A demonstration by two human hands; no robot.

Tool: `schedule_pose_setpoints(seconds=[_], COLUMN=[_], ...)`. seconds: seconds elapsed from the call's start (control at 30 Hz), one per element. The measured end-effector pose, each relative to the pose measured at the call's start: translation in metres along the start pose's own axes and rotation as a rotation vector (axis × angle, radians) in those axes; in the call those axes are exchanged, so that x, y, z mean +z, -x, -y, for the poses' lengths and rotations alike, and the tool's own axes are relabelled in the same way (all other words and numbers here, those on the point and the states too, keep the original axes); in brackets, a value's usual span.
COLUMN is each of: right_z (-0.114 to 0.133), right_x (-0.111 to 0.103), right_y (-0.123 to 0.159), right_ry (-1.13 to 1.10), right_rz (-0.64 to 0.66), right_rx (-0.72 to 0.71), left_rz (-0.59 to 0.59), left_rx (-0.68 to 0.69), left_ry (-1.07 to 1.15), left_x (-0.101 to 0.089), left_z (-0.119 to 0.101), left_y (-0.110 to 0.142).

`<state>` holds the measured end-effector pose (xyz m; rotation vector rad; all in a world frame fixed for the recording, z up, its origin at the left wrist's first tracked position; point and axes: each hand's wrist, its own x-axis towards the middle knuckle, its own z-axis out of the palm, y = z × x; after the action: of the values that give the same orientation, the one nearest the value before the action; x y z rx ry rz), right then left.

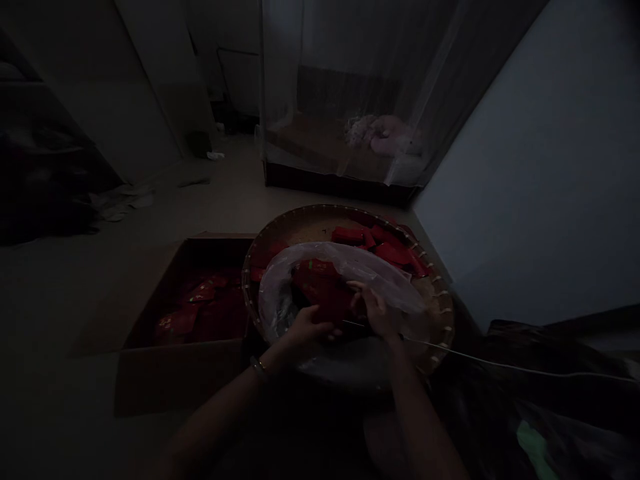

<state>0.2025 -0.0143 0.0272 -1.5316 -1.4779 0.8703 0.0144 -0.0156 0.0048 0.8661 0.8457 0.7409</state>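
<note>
Flat, dark-red packets with printed markings [325, 290] sit inside an open, clear plastic bag [320, 251] on the round, shallow, woven tray [300, 228]. Left hand [314, 323]: thumb and fingers parted, at the packets' near side. Right hand [376, 311]: fingers partly curled, at their right side. Dim light; firm grip by either hand cannot be determined. Loose red packets [393, 252]: tray's far right. Open brown cardboard box [175, 377] containing more red packets: left of tray. Thin white cord [500, 364]: extends right of tray.
</note>
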Motion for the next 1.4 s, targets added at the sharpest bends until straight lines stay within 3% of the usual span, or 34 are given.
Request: schedule_pose_setpoints(seconds=[0.1, 0.13, 0.17, 0.3, 0.43, 0.7, 0.83, 1.0, 1.07, 1.13, 1.23, 1.3, 1.4], right_z=[-0.007, -0.011, -0.014, -0.022, -0.016, -0.015, -0.019, -0.010, -0.003, 0.002, 0.004, 0.001, -0.006], right_x=[0.009, 0.015, 0.021, 0.048, 0.064, 0.064, 0.061, 0.042, 0.032, 0.024, 0.021, 0.024, 0.032], right_y=[-0.008, -0.011, -0.014, -0.025, -0.034, -0.044, -0.044, -0.035, -0.027, -0.018, -0.010, -0.008, -0.008], right_ry=[-0.025, 0.036, 0.124, 0.539, 0.842, 0.814, 0.710, 0.439, 0.302, 0.180, 0.105, 0.146, 0.272], right_rz=[0.078, 0.095, 0.109, 0.146, 0.158, 0.053, 0.000, -0.102, -0.086, -0.071, -0.184, -0.285, -0.338], right_rx=[0.101, 0.107, 0.091, -0.072, -0.039, -0.022, -0.042, -0.257, -0.372, -0.416, -0.376, -0.336, -0.340], left_rz=[-0.354, -0.394, -0.405, -0.356, -0.371, -0.446, -0.469, -0.587, -0.580, -0.487, -0.289, -0.236, -0.226], left_rx=[0.213, 0.259, 0.308, 0.280, 0.245, 0.264, 0.328, 0.801, 0.878, 0.828, 0.591, 0.482, 0.397], left_ry=[0.220, 0.306, 0.371, 0.371, 0.285, 0.181, -0.001, -0.659, -0.915, -1.038, -0.979, -0.855, -0.705], left_x=[-0.009, -0.012, -0.015, -0.018, -0.015, -0.018, -0.017, -0.022, -0.027, -0.030, -0.029, -0.025, -0.019], left_z=[-0.008, -0.010, -0.012, -0.012, -0.008, -0.002, 0.003, -0.005, -0.009, -0.009, -0.002, 0.003, 0.007], left_y=[-0.004, -0.005, -0.006, -0.008, -0.013, -0.018, -0.018, -0.012, -0.013, -0.016, -0.020, -0.020, -0.017])
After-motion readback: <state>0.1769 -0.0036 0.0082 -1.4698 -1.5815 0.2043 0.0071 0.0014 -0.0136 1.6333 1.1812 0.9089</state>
